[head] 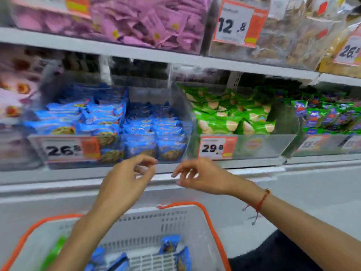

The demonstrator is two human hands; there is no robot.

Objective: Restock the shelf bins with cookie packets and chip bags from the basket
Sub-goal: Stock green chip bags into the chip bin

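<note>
A clear shelf bin (58, 147) on the middle shelf is filled with blue cookie packets (101, 118). To its right, a second clear bin (263, 145) holds green chip bags (230, 118). Below me stands a grey basket (148, 222) with orange handles; several blue cookie packets (173, 249) and a green bag (54, 251) lie in it. My left hand (125, 178) and my right hand (197, 175) hover just in front of the blue bin's lower edge, above the basket. Both have loosely curled fingers and hold nothing.
The top shelf carries a bin of pink packets (148, 22) and clear bags of brown snacks (289, 32). Further right on the middle shelf sits a bin of green-and-blue packets (328, 116). Price tags (216, 147) hang on the bin fronts. A white ledge (293, 173) runs under the shelf.
</note>
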